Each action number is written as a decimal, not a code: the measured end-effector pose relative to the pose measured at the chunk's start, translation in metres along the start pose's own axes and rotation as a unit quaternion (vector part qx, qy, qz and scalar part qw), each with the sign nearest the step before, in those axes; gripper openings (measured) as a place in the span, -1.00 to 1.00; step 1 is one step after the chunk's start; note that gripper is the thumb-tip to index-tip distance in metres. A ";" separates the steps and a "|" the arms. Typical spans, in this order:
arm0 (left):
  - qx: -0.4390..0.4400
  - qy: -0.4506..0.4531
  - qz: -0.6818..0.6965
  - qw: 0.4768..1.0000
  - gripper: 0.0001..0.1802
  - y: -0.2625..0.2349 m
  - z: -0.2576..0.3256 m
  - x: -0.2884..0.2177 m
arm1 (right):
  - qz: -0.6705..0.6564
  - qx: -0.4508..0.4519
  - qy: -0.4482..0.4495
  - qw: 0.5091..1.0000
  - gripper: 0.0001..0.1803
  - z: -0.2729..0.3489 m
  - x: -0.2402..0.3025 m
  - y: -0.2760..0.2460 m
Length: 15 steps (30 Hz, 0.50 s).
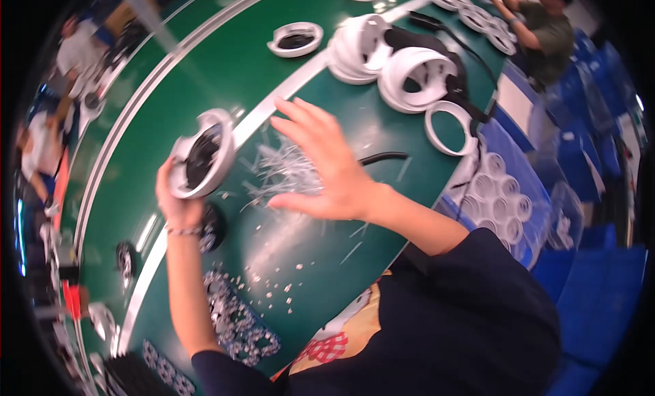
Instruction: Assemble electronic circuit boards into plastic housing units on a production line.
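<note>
My left hand (179, 203) grips a white round plastic housing (224, 165) with a dark part set inside it. The housing is held tilted over the metal strip along the bench. My right hand (326, 160) is raised over the green bench with fingers spread and nothing in it. Beneath and beside the right hand lies a loose heap of clear thin plastic strips (276, 174). A short black tube (383, 156) lies just past the right wrist. Near my left wrist, a dark round part (213, 229) rests on the bench, partly hidden by the arm.
Stacked white housings (361, 51) and a white ring (450, 128) stand at the far right. A blue bin (529, 174) holds several white cylinders. Another housing (296, 39) sits on the green conveyor (147, 123). Small parts fill a tray (239, 321) nearby. A co-worker (546, 34) sits far right.
</note>
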<state>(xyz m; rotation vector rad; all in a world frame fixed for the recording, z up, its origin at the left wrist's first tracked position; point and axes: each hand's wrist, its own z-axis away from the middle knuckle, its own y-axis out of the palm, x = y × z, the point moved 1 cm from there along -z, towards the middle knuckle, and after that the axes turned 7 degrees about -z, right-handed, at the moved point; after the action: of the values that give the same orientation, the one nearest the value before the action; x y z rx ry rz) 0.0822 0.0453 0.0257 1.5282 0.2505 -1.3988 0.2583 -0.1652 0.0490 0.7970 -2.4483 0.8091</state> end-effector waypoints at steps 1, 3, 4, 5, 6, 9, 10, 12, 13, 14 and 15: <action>-0.025 -0.008 -0.005 1.000 -0.52 -0.015 -0.008 -0.003 | 0.054 -0.002 -0.003 0.999 -0.25 0.008 -0.009 -0.026; -0.121 -0.003 -0.046 0.992 -0.49 -0.050 -0.024 -0.010 | 0.137 -0.082 0.057 0.986 -0.71 0.025 -0.032 -0.066; -0.109 -0.016 -0.027 0.993 -0.50 -0.059 -0.038 -0.012 | 0.211 -0.101 0.106 0.966 -0.72 0.039 -0.046 -0.092; -0.105 -0.030 0.005 0.994 -0.49 -0.078 -0.055 -0.017 | 0.279 -0.122 0.139 0.942 -0.71 0.052 -0.060 -0.113; -0.140 -0.030 0.014 0.990 -0.49 -0.094 -0.068 -0.017 | 0.366 -0.071 0.189 0.908 -0.68 0.063 -0.070 -0.126; -0.130 -0.019 -0.036 0.991 -0.51 -0.096 -0.094 -0.016 | 0.417 0.016 0.282 0.864 -0.64 0.101 -0.086 -0.149; -0.133 -0.014 -0.072 0.988 -0.51 -0.083 -0.092 -0.014 | 0.423 0.024 0.269 0.865 -0.67 0.112 -0.095 -0.147; -0.172 -0.013 -0.121 0.978 -0.54 -0.105 -0.099 -0.016 | 0.411 0.023 0.266 0.872 -0.80 0.119 -0.103 -0.146; -0.220 -0.015 -0.147 0.964 -0.51 -0.102 -0.090 -0.018 | 0.415 0.023 0.263 0.871 -0.84 0.117 -0.100 -0.145; -0.262 0.001 -0.257 0.930 -0.49 -0.105 -0.079 -0.022 | 0.424 0.008 0.247 0.871 -0.84 0.117 -0.098 -0.143; -0.298 0.014 -0.362 0.883 -0.46 -0.105 -0.070 -0.027 | 0.438 -0.005 0.225 0.870 -0.84 0.112 -0.087 -0.143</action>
<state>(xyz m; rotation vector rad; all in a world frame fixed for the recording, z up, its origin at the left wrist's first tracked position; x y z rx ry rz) 0.0429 0.1600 -0.0182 0.9519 1.2524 -1.6372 0.3888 -0.2986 -0.0256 -0.5513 -2.2934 1.1114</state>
